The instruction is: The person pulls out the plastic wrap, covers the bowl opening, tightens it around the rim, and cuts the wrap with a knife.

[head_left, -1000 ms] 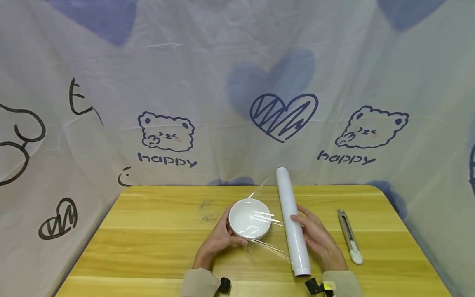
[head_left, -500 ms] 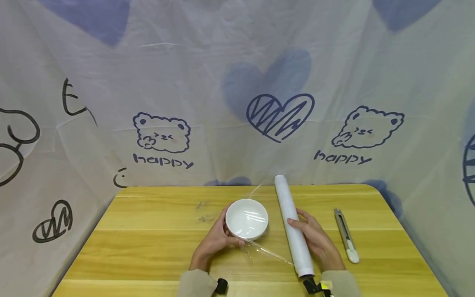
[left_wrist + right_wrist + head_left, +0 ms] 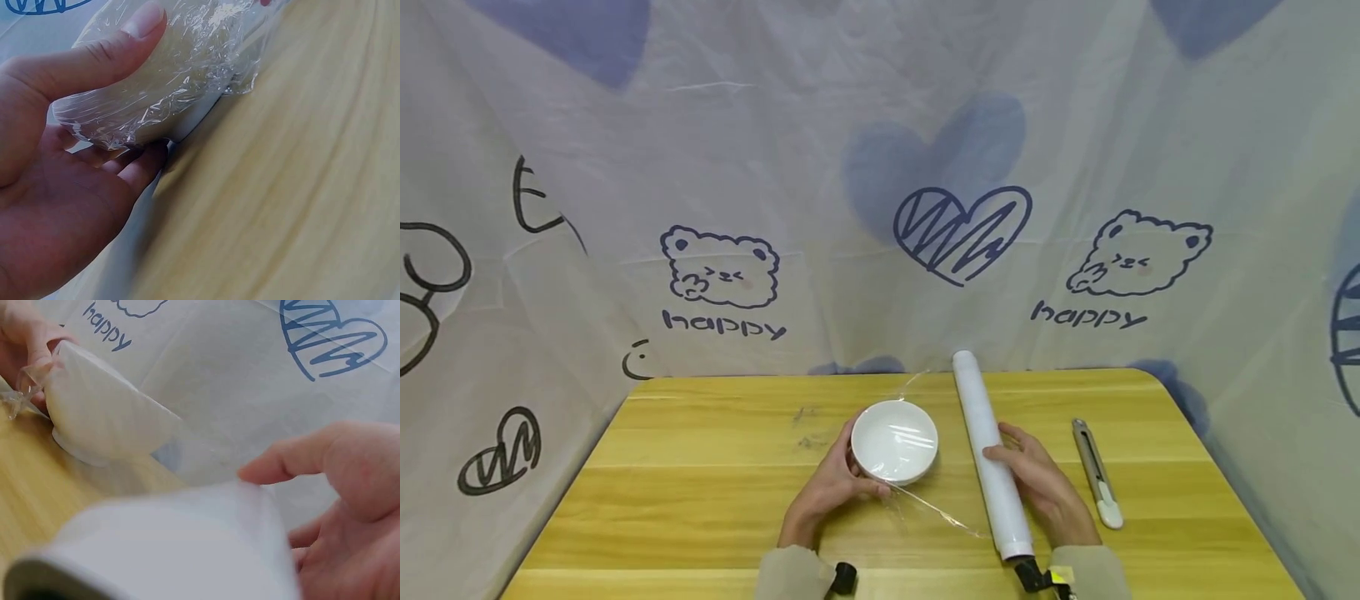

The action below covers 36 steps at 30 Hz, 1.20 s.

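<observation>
In the head view a white bowl [image 3: 893, 442] stands mid-table with clear cling film stretched over its mouth. My left hand [image 3: 835, 485] holds it from the left, thumb toward the near side. The left wrist view shows crinkled cling film [image 3: 181, 94] down the bowl's side, with the thumb over it and fingertips under the bowl. To the right, my right hand [image 3: 1047, 492] grips a long white roll of cling film [image 3: 987, 450], thumb on top. A thin strand of film runs from the bowl's near rim toward the roll's near end.
A utility knife [image 3: 1097, 473] lies right of the right hand on the wooden table [image 3: 700, 475]. A printed cloth [image 3: 850, 317] hangs behind the table's far edge. Another film wisp sticks out behind the bowl.
The film strands between bowl and roll have thinned to one slacker strand, and the film over the bowl looks smoother. The roll has shifted slightly toward me. Both hands keep their holds.
</observation>
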### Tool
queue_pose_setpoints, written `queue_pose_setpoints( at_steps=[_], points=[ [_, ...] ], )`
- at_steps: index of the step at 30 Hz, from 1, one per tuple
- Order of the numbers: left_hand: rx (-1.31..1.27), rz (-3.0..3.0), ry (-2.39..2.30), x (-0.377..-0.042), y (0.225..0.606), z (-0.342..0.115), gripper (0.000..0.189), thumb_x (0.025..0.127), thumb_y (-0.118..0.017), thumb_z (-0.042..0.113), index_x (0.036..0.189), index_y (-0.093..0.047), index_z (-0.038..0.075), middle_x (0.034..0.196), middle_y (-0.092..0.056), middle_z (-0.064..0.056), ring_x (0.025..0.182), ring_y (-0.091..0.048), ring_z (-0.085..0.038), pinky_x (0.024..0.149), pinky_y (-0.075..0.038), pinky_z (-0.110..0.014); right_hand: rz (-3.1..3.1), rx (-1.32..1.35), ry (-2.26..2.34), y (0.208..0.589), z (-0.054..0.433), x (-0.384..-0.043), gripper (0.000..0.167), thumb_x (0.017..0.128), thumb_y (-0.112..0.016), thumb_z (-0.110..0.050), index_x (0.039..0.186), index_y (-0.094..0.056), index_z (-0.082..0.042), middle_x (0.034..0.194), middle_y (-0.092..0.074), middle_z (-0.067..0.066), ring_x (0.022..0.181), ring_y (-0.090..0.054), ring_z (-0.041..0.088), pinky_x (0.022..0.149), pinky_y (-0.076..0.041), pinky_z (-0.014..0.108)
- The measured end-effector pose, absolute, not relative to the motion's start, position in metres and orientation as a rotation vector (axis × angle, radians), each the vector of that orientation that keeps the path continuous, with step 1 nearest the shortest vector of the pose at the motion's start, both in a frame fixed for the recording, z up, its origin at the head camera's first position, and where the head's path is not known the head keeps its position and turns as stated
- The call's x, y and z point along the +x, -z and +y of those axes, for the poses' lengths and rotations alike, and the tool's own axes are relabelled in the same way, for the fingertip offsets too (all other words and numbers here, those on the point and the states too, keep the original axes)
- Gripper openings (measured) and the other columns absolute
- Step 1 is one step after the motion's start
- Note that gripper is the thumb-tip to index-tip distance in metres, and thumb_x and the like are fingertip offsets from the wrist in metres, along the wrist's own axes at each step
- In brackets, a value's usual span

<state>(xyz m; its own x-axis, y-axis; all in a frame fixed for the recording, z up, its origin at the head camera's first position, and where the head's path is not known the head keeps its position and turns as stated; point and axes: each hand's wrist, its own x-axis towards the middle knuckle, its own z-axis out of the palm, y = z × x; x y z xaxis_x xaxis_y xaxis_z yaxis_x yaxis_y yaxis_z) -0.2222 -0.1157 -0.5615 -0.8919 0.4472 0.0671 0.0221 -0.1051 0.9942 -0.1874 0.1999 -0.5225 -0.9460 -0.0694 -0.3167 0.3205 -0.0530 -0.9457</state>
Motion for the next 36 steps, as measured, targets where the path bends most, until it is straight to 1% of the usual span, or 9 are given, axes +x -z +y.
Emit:
queue_pose_setpoints(
  at_steps=[4,7,11,14,17,22,27,30,36],
  points=[
    [0.499,1.889,-2.086,-0.221,0.560,-0.119,0.127,0.061,-0.088,-0.019,0.163,-0.018,0.010,0.160,-0.028,-0.023,0.138,-0.042,-0.040,0.108,-0.046,-0.030,2.098,0.286,1.992,0.521,0.197,-0.188,0.071,0.095,-0.068,-0.006,0.151,-0.031,0.016,0.138,-0.052,0.036,0.107,-0.062,0.032,0.088,-0.057,0.044],
    [0.484,1.898,-2.088,-0.221,0.559,-0.120,0.128,0.060,-0.089,-0.019,0.163,-0.019,0.011,0.160,-0.028,-0.021,0.137,-0.042,-0.039,0.108,-0.046,-0.030,2.176,0.316,1.953,0.521,0.195,-0.188,0.071,0.092,-0.074,-0.007,0.149,-0.037,0.014,0.132,-0.056,0.033,0.104,-0.064,0.033,0.086,-0.058,0.046],
    [0.505,1.901,-2.082,-0.222,0.557,-0.121,0.128,0.061,-0.089,-0.017,0.164,-0.017,0.010,0.160,-0.027,-0.023,0.138,-0.042,-0.040,0.108,-0.045,-0.031,2.309,0.333,1.864,0.519,0.195,-0.187,0.073,0.090,-0.078,-0.010,0.148,-0.040,0.013,0.131,-0.057,0.033,0.108,-0.064,0.038,0.088,-0.058,0.050],
    [0.497,1.906,-2.080,-0.223,0.556,-0.122,0.128,0.060,-0.090,-0.016,0.163,-0.018,0.010,0.160,-0.028,-0.022,0.137,-0.043,-0.040,0.108,-0.046,-0.030,2.434,0.323,1.742,0.517,0.195,-0.186,0.074,0.090,-0.080,-0.015,0.147,-0.042,0.012,0.130,-0.058,0.031,0.110,-0.063,0.038,0.089,-0.058,0.050],
    [0.491,1.906,-2.074,-0.224,0.556,-0.122,0.128,0.061,-0.091,-0.016,0.164,-0.019,0.011,0.161,-0.028,-0.022,0.138,-0.042,-0.039,0.107,-0.046,-0.028,2.557,0.317,1.606,0.516,0.197,-0.186,0.075,0.089,-0.081,-0.019,0.146,-0.044,0.011,0.127,-0.061,0.028,0.108,-0.064,0.036,0.087,-0.058,0.049],
    [0.505,1.896,-2.071,-0.224,0.557,-0.122,0.128,0.061,-0.090,-0.018,0.164,-0.018,0.011,0.161,-0.026,-0.022,0.139,-0.040,-0.040,0.108,-0.045,-0.028,2.655,0.299,1.500,0.516,0.198,-0.184,0.076,0.087,-0.083,-0.020,0.144,-0.044,0.010,0.122,-0.062,0.027,0.103,-0.065,0.035,0.082,-0.059,0.048],
    [0.511,1.894,-2.083,-0.225,0.560,-0.122,0.128,0.061,-0.089,-0.018,0.164,-0.018,0.011,0.161,-0.027,-0.022,0.139,-0.039,-0.039,0.109,-0.044,-0.028,2.684,0.254,1.492,0.519,0.199,-0.185,0.077,0.086,-0.084,-0.020,0.143,-0.043,0.012,0.111,-0.062,0.026,0.092,-0.064,0.032,0.076,-0.059,0.046],
    [0.519,1.884,-2.093,-0.226,0.561,-0.122,0.128,0.061,-0.088,-0.018,0.164,-0.019,0.012,0.160,-0.028,-0.022,0.138,-0.041,-0.039,0.109,-0.044,-0.029,2.662,0.230,1.506,0.518,0.201,-0.184,0.075,0.090,-0.080,-0.021,0.144,-0.041,0.012,0.110,-0.061,0.025,0.090,-0.064,0.031,0.075,-0.059,0.046],
    [0.530,1.884,-2.068,-0.228,0.563,-0.121,0.128,0.062,-0.089,-0.016,0.164,-0.017,0.013,0.160,-0.026,-0.023,0.139,-0.039,-0.040,0.111,-0.042,-0.028,2.617,0.196,1.516,0.515,0.207,-0.181,0.069,0.098,-0.071,-0.028,0.146,-0.040,0.010,0.114,-0.061,0.024,0.095,-0.063,0.029,0.078,-0.058,0.044]
  ],
)
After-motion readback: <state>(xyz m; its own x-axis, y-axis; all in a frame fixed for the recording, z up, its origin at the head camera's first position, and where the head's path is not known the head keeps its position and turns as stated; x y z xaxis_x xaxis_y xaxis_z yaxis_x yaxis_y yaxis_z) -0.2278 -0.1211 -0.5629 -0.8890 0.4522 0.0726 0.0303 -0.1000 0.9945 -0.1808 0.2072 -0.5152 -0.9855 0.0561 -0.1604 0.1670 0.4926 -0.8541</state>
